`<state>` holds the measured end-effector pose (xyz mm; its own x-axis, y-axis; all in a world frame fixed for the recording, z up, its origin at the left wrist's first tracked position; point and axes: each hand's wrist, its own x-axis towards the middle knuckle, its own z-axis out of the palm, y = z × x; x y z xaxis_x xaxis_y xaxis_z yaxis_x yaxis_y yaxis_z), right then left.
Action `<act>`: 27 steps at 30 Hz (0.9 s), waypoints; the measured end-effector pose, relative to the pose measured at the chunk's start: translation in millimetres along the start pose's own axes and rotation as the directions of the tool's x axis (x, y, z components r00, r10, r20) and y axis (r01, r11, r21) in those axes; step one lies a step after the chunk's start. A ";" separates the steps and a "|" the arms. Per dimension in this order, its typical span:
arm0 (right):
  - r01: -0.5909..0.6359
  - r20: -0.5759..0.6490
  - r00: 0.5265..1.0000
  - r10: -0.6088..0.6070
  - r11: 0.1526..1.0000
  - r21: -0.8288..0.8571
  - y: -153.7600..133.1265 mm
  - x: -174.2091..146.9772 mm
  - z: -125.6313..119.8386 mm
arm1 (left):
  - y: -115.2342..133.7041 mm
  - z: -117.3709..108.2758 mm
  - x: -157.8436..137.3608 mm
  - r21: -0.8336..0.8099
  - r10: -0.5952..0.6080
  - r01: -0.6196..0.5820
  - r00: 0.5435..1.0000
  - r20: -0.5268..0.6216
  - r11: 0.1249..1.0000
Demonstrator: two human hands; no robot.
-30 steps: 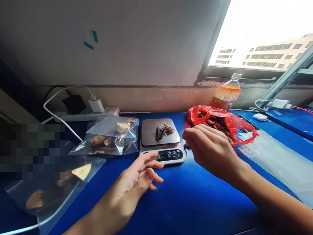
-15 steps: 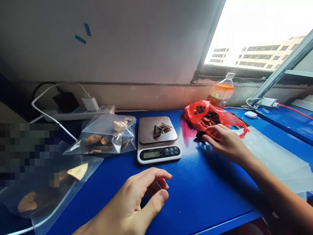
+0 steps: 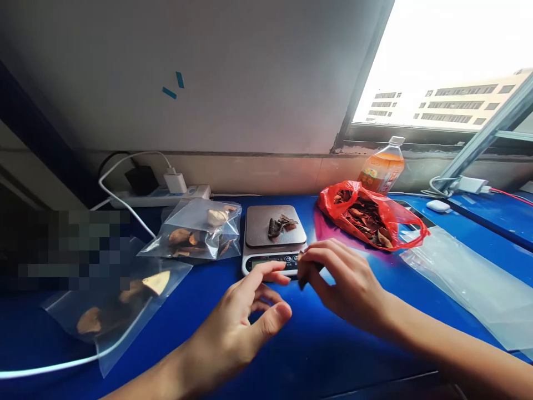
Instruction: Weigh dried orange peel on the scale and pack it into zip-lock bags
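Observation:
My right hand (image 3: 347, 278) pinches a dark dried piece (image 3: 307, 271) in front of the scale's right side. My left hand (image 3: 254, 316) hovers just before the scale, fingers curved and apart, with nothing in it. Behind both hands stands a white digital kitchen scale (image 3: 258, 226) with a metal plate; my fingers partly cover its display and buttons. A few dark, wrinkled dried pieces (image 3: 281, 226) lie on the plate. To the right, a red plastic bag (image 3: 333, 210) gapes, full of brown dried slices (image 3: 366, 219).
Left of the scale lie clear bags (image 3: 204, 233) (image 3: 112, 311) with dried slices. A white cable (image 3: 62, 364) crosses the left side. Behind are a power strip (image 3: 195, 193) and a drink bottle (image 3: 385, 166). Flat clear bags (image 3: 462, 289) and a white case (image 3: 438, 206) lie right.
My right hand has moved left from the red bag to the front of the scale, carrying the dark piece. My left hand stays open near the scale. The view has shifted slightly.

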<state>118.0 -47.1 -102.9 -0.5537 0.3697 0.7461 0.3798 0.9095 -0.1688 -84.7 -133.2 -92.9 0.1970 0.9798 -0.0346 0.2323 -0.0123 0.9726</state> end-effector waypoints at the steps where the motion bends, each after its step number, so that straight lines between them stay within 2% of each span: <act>1: 0.053 -0.032 0.998 -0.052 0.998 0.031 -6.8 3.1 8.3 | -0.8 -0.1 1.4 -0.047 0.008 -0.008 1.000 0.005 0.999; 3: 0.097 -0.082 0.993 -0.089 0.990 0.101 -15.9 7.5 23.6 | -0.1 -1.4 4.7 -0.117 0.013 -0.015 1.000 -0.021 0.993; 6: 0.048 -0.079 0.996 -0.029 0.967 0.250 -21.3 9.3 36.9 | 2.7 -4.9 9.3 -0.136 0.009 -0.020 0.997 -0.081 0.991; 9: -0.042 -0.023 0.998 0.055 0.923 0.381 -22.3 8.2 36.0 | 2.1 -7.6 11.1 0.029 0.050 -0.048 0.994 -0.099 0.998; 12: -0.161 0.047 0.986 0.158 0.862 0.481 -22.8 8.0 29.8 | -2.2 -9.2 10.2 0.261 0.141 -0.109 0.984 -0.108 0.959; 16: -0.302 0.126 0.953 0.277 0.808 0.506 -24.8 7.8 29.4 | -6.1 -11.1 7.6 0.378 0.262 -0.209 0.960 -0.096 0.902; 18: -0.366 0.126 0.927 0.352 0.787 0.497 -25.9 7.2 31.3 | -5.5 -11.3 6.0 0.364 0.274 -0.229 0.959 -0.076 0.903; 21: -0.413 0.117 0.902 0.417 0.748 0.519 -27.0 7.3 31.5 | -2.0 -9.3 3.7 0.287 0.225 -0.193 0.971 -0.084 0.938; 27: -0.377 0.071 0.918 0.389 0.808 0.452 -27.6 7.5 28.7 | 3.8 -4.4 2.5 0.098 0.097 -0.092 0.994 -0.047 0.991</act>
<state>82.0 -64.0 -111.2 -0.4129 0.7070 0.5741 0.1812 0.6815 -0.7090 -87.5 -129.9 -88.3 0.1739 0.9822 0.0711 0.3052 -0.1224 0.9444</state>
